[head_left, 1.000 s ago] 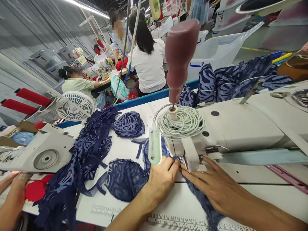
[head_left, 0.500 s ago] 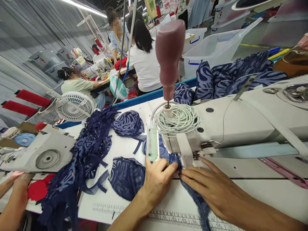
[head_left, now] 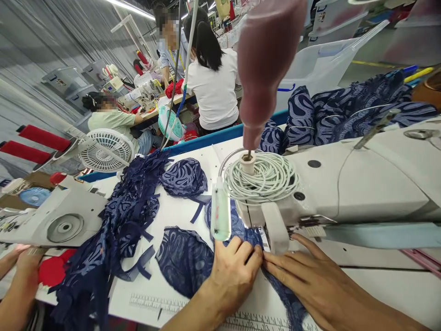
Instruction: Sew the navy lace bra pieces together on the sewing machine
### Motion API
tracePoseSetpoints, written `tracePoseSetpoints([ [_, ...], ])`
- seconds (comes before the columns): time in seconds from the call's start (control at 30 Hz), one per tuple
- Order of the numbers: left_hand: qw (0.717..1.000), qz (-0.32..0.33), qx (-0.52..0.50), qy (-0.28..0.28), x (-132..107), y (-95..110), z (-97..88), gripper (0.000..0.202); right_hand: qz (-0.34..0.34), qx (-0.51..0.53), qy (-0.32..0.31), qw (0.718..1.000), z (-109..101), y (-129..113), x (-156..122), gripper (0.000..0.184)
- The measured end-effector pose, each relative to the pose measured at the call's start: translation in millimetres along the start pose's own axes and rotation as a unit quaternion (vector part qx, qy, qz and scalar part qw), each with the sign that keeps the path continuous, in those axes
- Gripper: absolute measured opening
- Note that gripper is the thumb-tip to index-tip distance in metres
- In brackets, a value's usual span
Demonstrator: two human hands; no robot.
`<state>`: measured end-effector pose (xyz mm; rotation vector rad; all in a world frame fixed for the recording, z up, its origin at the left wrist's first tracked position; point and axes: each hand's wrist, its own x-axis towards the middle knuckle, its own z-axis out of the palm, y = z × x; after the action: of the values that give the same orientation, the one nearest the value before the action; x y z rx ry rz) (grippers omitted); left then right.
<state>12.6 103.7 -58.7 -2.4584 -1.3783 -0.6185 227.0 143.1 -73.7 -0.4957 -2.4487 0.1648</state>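
A navy patterned bra piece (head_left: pixel 237 225) lies under the head of a white sewing machine (head_left: pixel 361 184), its lace edge running down toward the front. My left hand (head_left: pixel 236 276) has its fingers curled closed on the fabric, left of the needle area. Flat on the same fabric rests my right hand (head_left: pixel 313 285), fingers stretched out beside the machine foot. The needle is hidden behind a white guard (head_left: pixel 274 227). Left of my left hand is a navy bra cup (head_left: pixel 184 259), partly covered by my forearm. Another cup (head_left: pixel 184 177) sits farther back.
A heap of navy straps and lace (head_left: pixel 113 230) hangs off the table's left side. Bundled navy pieces (head_left: pixel 330 115) stand behind the machine. A maroon screwdriver-like handle (head_left: pixel 268 64) rises from coiled pale cord (head_left: pixel 262 177). At left, another person's hands (head_left: pixel 29 262) are near red fabric.
The view has shifted nearer, so the machine and both hands appear farther right and slightly lower. My left fingers still grip the fabric and my right hand still lies flat.
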Motion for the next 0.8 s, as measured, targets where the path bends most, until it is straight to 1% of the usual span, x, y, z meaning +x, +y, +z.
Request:
tracePoseSetpoints([
  [0.17,0.999,0.001,0.033,-0.004,5.1,-6.5,10.5,0.026,0.020,-0.020,-0.025,0.999,11.2,5.1,-10.4,0.061],
  [0.23,0.999,-0.001,0.036,-0.017,7.4,-10.3,11.3,0.028,0.032,-0.026,-0.035,0.999,15.4,6.3,-15.1,0.062],
  [0.33,0.999,-0.013,0.021,-0.045,7.1,-15.1,3.7,0.031,0.032,-0.030,-0.041,0.998,16.3,6.0,-17.2,0.062],
  [0.4,0.999,-0.029,0.004,-0.035,4.3,-16.4,-4.7,0.031,0.026,-0.024,-0.044,0.998,13.9,4.7,-14.8,0.063],
  [0.47,0.999,-0.033,-0.012,-0.008,1.0,-15.2,-11.0,0.029,0.021,-0.010,-0.041,0.999,10.5,2.8,-10.7,0.061],
  [0.5,1.000,-0.025,-0.017,-0.003,-0.4,-13.8,-12.5,0.027,0.020,0.000,-0.039,0.999,9.0,1.7,-8.6,0.059],
  [0.6,1.000,0.013,-0.015,-0.010,-3.4,-7.8,-10.4,0.024,0.021,0.031,-0.032,0.999,5.5,-1.6,-4.7,0.055],
  [0.8,1.000,0.008,-0.011,-0.016,-7.7,-1.9,-2.0,0.026,0.025,0.060,-0.028,0.997,2.0,-2.6,-2.7,0.048],
])
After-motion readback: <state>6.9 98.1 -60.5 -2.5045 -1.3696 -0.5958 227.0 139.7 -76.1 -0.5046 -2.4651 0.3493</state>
